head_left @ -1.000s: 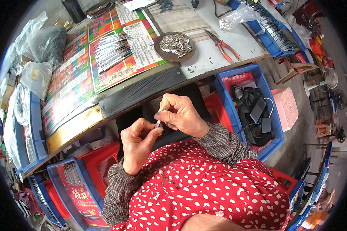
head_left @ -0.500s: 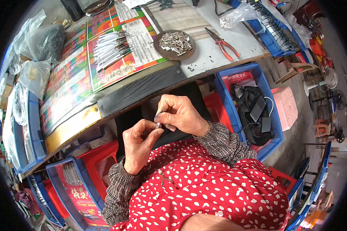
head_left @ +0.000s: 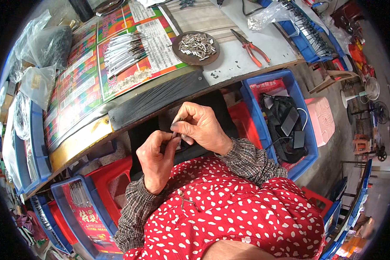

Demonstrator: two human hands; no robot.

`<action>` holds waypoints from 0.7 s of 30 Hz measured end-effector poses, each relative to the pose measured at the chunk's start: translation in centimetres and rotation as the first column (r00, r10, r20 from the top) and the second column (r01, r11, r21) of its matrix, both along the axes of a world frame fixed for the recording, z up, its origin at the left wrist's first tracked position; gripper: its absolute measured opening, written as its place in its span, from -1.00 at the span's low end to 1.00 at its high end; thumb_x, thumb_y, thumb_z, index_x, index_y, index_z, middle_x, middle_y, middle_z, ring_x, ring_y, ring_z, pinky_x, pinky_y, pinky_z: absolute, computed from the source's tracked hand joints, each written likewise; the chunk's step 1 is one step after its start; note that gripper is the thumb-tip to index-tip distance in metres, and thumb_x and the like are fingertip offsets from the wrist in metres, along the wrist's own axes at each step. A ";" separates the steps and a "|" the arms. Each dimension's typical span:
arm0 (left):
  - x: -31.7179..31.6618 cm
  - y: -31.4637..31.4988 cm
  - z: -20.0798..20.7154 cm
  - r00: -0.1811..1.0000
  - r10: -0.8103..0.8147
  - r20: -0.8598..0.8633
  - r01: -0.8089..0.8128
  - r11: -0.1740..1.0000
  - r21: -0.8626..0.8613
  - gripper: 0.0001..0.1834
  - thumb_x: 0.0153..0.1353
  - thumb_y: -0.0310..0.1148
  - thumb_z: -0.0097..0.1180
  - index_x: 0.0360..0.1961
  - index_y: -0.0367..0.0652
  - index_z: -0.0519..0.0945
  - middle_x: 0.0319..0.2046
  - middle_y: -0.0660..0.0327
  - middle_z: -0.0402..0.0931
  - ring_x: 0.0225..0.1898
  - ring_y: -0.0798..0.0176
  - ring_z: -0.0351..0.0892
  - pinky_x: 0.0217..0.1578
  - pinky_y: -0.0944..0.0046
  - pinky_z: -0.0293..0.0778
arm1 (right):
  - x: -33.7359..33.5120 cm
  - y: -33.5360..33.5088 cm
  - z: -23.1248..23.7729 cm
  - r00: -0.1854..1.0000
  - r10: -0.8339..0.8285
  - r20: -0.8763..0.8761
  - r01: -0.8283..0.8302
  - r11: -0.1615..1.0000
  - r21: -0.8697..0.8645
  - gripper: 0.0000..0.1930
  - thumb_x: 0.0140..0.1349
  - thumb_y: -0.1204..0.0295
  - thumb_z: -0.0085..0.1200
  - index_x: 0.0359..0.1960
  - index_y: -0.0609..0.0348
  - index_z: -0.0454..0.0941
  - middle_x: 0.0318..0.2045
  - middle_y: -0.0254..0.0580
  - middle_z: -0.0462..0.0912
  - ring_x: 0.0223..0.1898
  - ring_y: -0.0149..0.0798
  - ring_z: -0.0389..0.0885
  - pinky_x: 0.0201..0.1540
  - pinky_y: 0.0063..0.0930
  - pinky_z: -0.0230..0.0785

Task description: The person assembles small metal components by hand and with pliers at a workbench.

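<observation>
My left hand (head_left: pixel 155 157) and my right hand (head_left: pixel 204 130) meet in front of the bench edge, above my lap. Thumb and forefinger are pinched together on each, fingertips touching or nearly so. Whatever lies between them is tiny and mostly covered by the fingers, so its kind cannot be made out. On the bench beyond, a round brown dish (head_left: pixel 177 55) holds many short silvery metal pieces (head_left: pixel 196 46). Red-handled pliers (head_left: pixel 250 47) lie to its right, jaws apart. Left of the dish, a bundle of thin white rods with dark ends (head_left: pixel 122 53) rests on colourful printed cardboard (head_left: pixel 80 89).
The bench edge (head_left: pixel 160 99) runs just past my hands. At right, a blue crate (head_left: pixel 310 162) holds a black bag and dark devices, beside a pink box (head_left: pixel 320 121). Another blue crate (head_left: pixel 58 203) stands lower left, near a red stool (head_left: pixel 110 184). Plastic bags (head_left: pixel 41 82) sit far left.
Both hands have shifted slightly up toward the bench. The small light-coloured piece seen between the fingertips before is now mostly covered by them. Things on the bench stay put.
</observation>
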State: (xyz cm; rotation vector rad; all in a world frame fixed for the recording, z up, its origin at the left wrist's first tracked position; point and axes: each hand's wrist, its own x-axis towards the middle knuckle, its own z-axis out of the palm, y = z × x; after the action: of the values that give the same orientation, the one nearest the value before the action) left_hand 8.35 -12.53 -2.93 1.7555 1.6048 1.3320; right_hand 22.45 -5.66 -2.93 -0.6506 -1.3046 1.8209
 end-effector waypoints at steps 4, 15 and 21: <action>-0.7 -0.3 0.3 0.968 -0.094 0.232 0.140 0.972 -0.187 -0.86 -0.01 -0.59 0.27 -0.50 -0.30 0.50 -0.63 0.24 0.49 -0.61 0.50 0.40 -0.59 0.47 0.32 | 0.7 0.1 -0.2 0.995 0.096 -0.042 -0.094 0.995 0.042 -0.82 0.21 0.44 0.13 -0.46 0.21 0.40 -0.63 -0.43 0.44 -0.69 -0.64 0.30 -0.69 -0.71 0.12; 0.1 -0.6 1.3 0.997 -0.012 0.076 0.022 0.991 -0.133 -0.82 -0.01 -0.61 0.26 -0.56 -0.30 0.45 -0.64 0.32 0.46 -0.57 0.57 0.34 -0.55 0.49 0.30 | 0.0 -1.0 0.3 0.995 -0.097 0.030 0.095 0.995 0.043 -0.76 0.18 0.42 0.18 -0.51 0.15 0.34 -0.68 -0.53 0.36 -0.65 -0.70 0.24 -0.68 -0.74 0.04; -0.2 -0.6 1.3 0.988 -0.008 0.151 0.036 0.983 -0.183 -0.86 -0.01 -0.61 0.26 -0.52 -0.31 0.50 -0.61 0.32 0.48 -0.54 0.56 0.34 -0.52 0.49 0.31 | 0.3 -0.6 0.7 0.997 -0.059 0.049 0.058 0.998 0.021 -0.86 0.19 0.48 0.14 -0.43 0.23 0.43 -0.63 -0.46 0.45 -0.66 -0.67 0.32 -0.67 -0.73 0.13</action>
State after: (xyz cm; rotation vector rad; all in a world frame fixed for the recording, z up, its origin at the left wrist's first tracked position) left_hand 8.18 -13.14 -1.63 1.5225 1.5665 1.2304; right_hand 22.75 -6.22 -2.26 -0.7206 -1.3203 1.7530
